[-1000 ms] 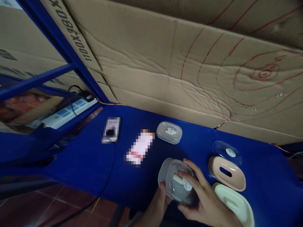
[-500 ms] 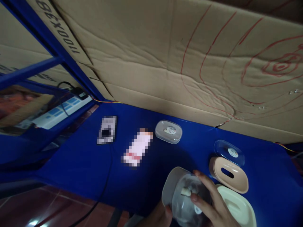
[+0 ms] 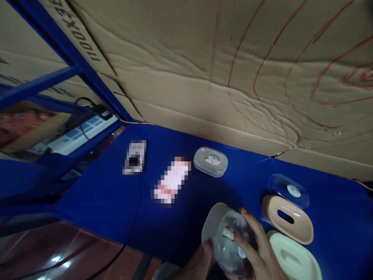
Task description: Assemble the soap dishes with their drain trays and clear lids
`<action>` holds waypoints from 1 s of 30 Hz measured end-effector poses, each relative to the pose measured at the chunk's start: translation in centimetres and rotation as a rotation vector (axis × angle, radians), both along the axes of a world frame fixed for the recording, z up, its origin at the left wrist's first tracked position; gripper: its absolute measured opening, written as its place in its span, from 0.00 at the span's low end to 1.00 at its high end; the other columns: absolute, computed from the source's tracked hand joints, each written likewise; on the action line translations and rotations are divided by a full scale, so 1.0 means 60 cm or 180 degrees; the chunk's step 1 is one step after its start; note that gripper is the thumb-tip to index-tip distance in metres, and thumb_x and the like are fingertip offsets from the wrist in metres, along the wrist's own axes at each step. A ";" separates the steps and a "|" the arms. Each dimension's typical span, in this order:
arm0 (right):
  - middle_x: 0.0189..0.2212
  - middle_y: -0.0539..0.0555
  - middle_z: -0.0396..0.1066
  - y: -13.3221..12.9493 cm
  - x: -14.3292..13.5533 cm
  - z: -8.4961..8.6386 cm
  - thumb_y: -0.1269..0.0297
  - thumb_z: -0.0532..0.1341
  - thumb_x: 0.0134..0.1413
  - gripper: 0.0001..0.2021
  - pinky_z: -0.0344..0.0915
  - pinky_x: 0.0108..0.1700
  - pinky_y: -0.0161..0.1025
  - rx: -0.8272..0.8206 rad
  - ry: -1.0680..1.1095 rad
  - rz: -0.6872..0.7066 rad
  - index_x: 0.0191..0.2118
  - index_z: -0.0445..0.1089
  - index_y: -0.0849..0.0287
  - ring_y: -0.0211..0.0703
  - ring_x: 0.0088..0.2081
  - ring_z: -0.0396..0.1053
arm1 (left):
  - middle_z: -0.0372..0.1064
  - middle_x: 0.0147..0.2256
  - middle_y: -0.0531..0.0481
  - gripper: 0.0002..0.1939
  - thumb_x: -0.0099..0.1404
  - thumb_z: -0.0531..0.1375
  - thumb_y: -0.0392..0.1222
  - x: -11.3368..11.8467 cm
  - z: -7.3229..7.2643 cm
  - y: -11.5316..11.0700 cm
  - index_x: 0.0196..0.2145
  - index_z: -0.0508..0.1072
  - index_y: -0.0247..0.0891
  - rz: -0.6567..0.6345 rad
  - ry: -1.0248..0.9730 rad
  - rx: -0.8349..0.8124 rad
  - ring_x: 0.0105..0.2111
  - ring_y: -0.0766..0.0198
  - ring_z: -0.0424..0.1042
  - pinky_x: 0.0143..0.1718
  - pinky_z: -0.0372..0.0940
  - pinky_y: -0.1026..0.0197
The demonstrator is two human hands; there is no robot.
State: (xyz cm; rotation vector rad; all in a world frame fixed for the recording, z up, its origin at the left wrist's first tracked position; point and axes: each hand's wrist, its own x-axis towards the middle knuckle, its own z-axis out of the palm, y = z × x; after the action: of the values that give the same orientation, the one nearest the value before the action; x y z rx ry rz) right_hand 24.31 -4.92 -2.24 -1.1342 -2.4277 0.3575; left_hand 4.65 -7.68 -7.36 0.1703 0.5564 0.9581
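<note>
Clear lid (image 3: 233, 249) gripped from above by right hand (image 3: 260, 254), over grey soap dish (image 3: 212, 229) pinched by left hand (image 3: 198, 264); just left of cream dish (image 3: 294, 258), near table's (image 3: 101, 194) front edge.

Single head-worn view; looks forward and down, from close above, across the blue tabletop (image 3: 99, 194) toward the brown cardboard wall (image 3: 180, 70); hands at bottom edge.
</note>
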 end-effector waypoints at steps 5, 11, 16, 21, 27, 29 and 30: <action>0.76 0.62 0.33 0.012 -0.028 -0.005 0.65 0.69 0.51 0.52 0.72 0.58 0.58 -0.0080 -0.0067 -0.0267 0.76 0.41 0.50 0.71 0.70 0.55 | 0.69 0.64 0.44 0.33 0.67 0.57 0.66 0.003 0.012 0.028 0.60 0.75 0.42 0.0146 0.0168 0.0002 0.71 0.44 0.53 0.74 0.36 0.41; 0.76 0.63 0.32 0.013 -0.022 -0.013 0.66 0.71 0.51 0.53 0.70 0.61 0.57 -0.0169 -0.0117 -0.0150 0.76 0.41 0.50 0.69 0.72 0.50 | 0.71 0.63 0.45 0.33 0.68 0.56 0.66 0.003 0.030 0.036 0.60 0.75 0.42 0.0172 -0.0053 0.0017 0.71 0.47 0.54 0.74 0.40 0.44; 0.76 0.61 0.27 0.013 -0.022 -0.019 0.66 0.72 0.50 0.56 0.70 0.60 0.59 -0.0118 0.0007 -0.0046 0.76 0.37 0.43 0.69 0.73 0.46 | 0.70 0.63 0.46 0.33 0.68 0.57 0.66 0.001 0.034 0.029 0.61 0.74 0.42 0.0154 0.0038 -0.0014 0.71 0.48 0.53 0.75 0.37 0.45; 0.76 0.63 0.28 0.011 -0.031 -0.017 0.65 0.72 0.51 0.56 0.69 0.59 0.63 -0.0044 -0.0005 -0.0136 0.76 0.36 0.42 0.71 0.73 0.44 | 0.68 0.64 0.48 0.32 0.68 0.57 0.66 0.002 0.036 0.031 0.60 0.75 0.44 0.0247 0.0113 -0.0040 0.71 0.48 0.54 0.74 0.40 0.45; 0.76 0.64 0.29 0.009 -0.035 -0.019 0.64 0.71 0.53 0.53 0.69 0.59 0.64 -0.0152 -0.0108 -0.0281 0.76 0.39 0.46 0.72 0.73 0.45 | 0.69 0.64 0.49 0.34 0.66 0.57 0.68 0.000 0.054 0.047 0.60 0.75 0.44 0.0067 0.0038 -0.0109 0.72 0.48 0.51 0.75 0.32 0.46; 0.76 0.63 0.30 0.009 -0.035 -0.020 0.65 0.70 0.54 0.51 0.67 0.61 0.62 -0.0305 -0.0074 -0.0327 0.76 0.40 0.48 0.69 0.73 0.45 | 0.70 0.64 0.48 0.34 0.66 0.57 0.69 -0.002 0.059 0.053 0.59 0.76 0.44 -0.0001 -0.0004 -0.0211 0.73 0.48 0.49 0.75 0.30 0.46; 0.76 0.62 0.31 0.009 -0.036 -0.019 0.65 0.69 0.55 0.50 0.67 0.62 0.61 -0.0381 -0.0044 -0.0364 0.76 0.41 0.48 0.68 0.73 0.45 | 0.70 0.64 0.48 0.35 0.66 0.57 0.69 -0.003 0.061 0.056 0.59 0.76 0.44 -0.0028 -0.0016 -0.0246 0.73 0.48 0.49 0.74 0.30 0.46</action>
State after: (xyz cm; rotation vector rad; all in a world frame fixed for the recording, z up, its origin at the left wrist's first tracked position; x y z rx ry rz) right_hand 22.18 -4.40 -3.39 -1.3244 -2.3674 0.4652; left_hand 4.47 -4.31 -3.69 0.1010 0.5867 0.9268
